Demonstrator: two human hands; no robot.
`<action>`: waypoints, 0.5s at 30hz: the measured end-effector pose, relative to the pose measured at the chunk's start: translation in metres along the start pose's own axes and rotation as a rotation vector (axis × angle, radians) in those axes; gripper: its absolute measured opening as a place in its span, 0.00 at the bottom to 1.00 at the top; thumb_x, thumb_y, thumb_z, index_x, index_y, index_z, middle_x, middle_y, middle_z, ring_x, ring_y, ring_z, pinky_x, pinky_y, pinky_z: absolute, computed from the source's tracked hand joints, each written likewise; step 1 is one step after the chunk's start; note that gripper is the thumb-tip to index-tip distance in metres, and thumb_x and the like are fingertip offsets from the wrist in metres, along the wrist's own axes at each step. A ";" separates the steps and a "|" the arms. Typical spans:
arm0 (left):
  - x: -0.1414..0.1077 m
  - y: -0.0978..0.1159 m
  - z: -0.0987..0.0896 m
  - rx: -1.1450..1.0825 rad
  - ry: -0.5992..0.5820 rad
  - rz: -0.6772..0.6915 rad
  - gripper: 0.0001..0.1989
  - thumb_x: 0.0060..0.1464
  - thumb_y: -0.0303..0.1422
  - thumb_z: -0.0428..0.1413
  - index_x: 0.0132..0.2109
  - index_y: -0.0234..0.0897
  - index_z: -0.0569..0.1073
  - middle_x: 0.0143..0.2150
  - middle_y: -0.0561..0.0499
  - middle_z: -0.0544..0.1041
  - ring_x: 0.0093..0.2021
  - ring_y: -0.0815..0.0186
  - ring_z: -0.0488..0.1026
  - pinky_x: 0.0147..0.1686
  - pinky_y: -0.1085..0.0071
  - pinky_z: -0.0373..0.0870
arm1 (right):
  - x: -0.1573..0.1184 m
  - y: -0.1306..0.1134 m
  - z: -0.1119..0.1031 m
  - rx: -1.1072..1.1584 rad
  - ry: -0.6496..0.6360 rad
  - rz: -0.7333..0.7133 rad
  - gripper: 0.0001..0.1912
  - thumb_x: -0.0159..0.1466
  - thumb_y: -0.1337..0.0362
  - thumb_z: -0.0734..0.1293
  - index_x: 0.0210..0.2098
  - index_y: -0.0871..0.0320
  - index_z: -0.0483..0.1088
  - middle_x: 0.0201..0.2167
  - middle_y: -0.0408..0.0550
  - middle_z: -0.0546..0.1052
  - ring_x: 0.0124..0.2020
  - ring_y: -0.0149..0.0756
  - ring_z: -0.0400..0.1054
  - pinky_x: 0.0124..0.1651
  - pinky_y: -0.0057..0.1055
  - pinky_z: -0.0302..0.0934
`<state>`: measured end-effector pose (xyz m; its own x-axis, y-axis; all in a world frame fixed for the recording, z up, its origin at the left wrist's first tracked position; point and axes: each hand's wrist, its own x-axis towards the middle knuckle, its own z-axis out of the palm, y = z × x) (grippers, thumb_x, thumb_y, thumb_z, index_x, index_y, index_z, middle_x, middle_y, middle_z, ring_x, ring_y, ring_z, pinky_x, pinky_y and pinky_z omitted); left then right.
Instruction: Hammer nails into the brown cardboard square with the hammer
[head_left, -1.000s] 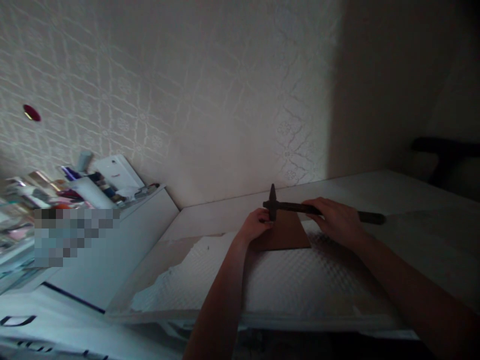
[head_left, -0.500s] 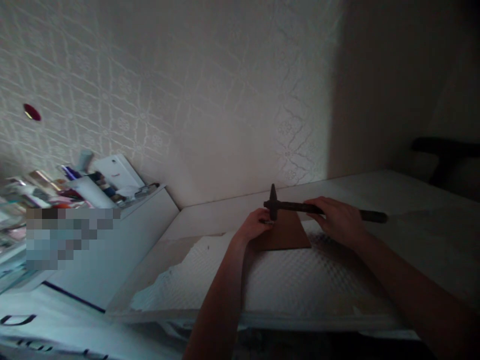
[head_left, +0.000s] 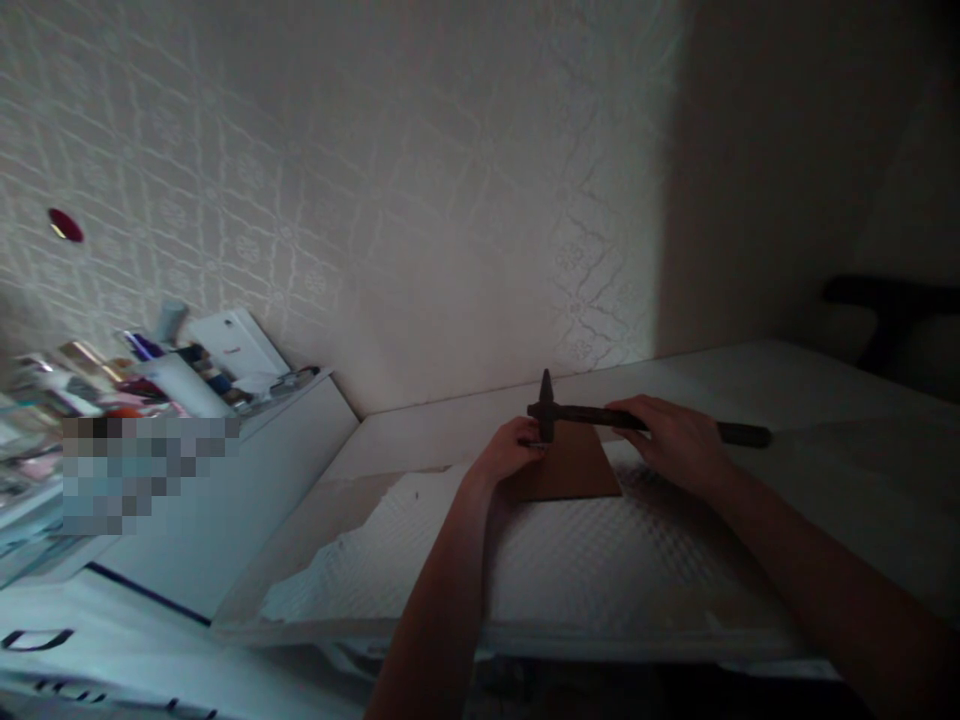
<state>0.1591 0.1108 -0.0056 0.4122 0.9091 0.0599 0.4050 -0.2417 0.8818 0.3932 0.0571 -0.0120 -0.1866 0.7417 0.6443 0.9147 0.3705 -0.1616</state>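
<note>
A brown board (head_left: 574,472) lies on a white quilted sheet (head_left: 420,540) on the table. My right hand (head_left: 671,435) is closed around the dark handle of a hammer (head_left: 547,411), whose head is over the board's far left part. Beside the hammer head, my left hand (head_left: 512,452) rests at the board's left edge, its fingers pinched on something small and thin that I cannot make out. The hammer's lower face hangs right at these fingertips; whether it touches anything is unclear.
At the left, a white cabinet (head_left: 247,500) holds bottles, tubes and a white box (head_left: 234,345). A patterned wall (head_left: 450,200) rises behind the table (head_left: 847,480). Something dark (head_left: 885,300) stands at the far right.
</note>
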 end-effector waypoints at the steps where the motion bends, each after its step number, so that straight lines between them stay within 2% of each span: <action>1: 0.000 0.000 0.000 -0.005 0.001 -0.008 0.18 0.38 0.16 0.56 0.39 0.32 0.70 0.35 0.48 0.75 0.38 0.67 0.71 0.42 0.69 0.66 | 0.000 0.000 0.000 -0.002 0.012 0.008 0.12 0.61 0.63 0.59 0.44 0.53 0.67 0.39 0.44 0.74 0.36 0.36 0.68 0.33 0.31 0.58; 15: 0.001 -0.002 0.000 -0.011 -0.007 -0.009 0.19 0.37 0.16 0.55 0.40 0.31 0.70 0.36 0.48 0.75 0.38 0.67 0.71 0.43 0.68 0.65 | -0.001 0.000 0.001 -0.008 -0.021 -0.001 0.12 0.62 0.63 0.59 0.44 0.53 0.67 0.39 0.43 0.74 0.37 0.37 0.68 0.34 0.31 0.58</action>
<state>0.1591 0.1123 -0.0073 0.4145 0.9087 0.0490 0.3993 -0.2300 0.8875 0.3932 0.0573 -0.0131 -0.1953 0.7529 0.6285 0.9173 0.3670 -0.1546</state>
